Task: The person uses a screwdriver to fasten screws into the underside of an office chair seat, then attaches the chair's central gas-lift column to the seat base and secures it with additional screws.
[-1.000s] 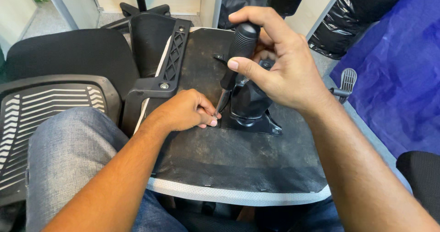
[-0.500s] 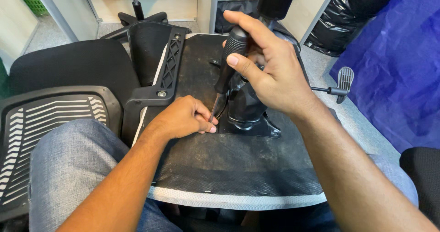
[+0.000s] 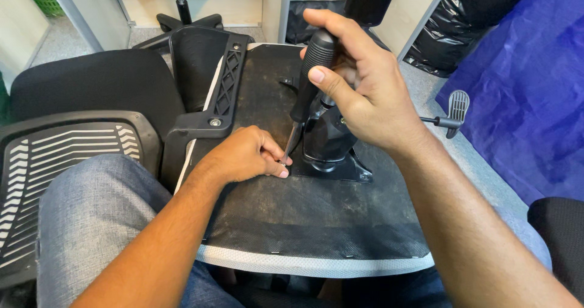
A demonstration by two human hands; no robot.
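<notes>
Gripping the black handle of a screwdriver [image 3: 306,83], the right hand [image 3: 359,95] holds it tilted, tip down near the black metal mechanism [image 3: 328,147]. The left hand [image 3: 246,156] rests curled on the upturned chair seat [image 3: 292,223], fingertips [image 3: 281,173] probably pinching the tip.

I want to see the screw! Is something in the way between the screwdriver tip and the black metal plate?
Nothing visible blocks it. The right hand grips the screwdriver, whose shaft slants down to the corner of the metal plate. The left hand pinches around the tip there, hiding the contact point itself.
</notes>
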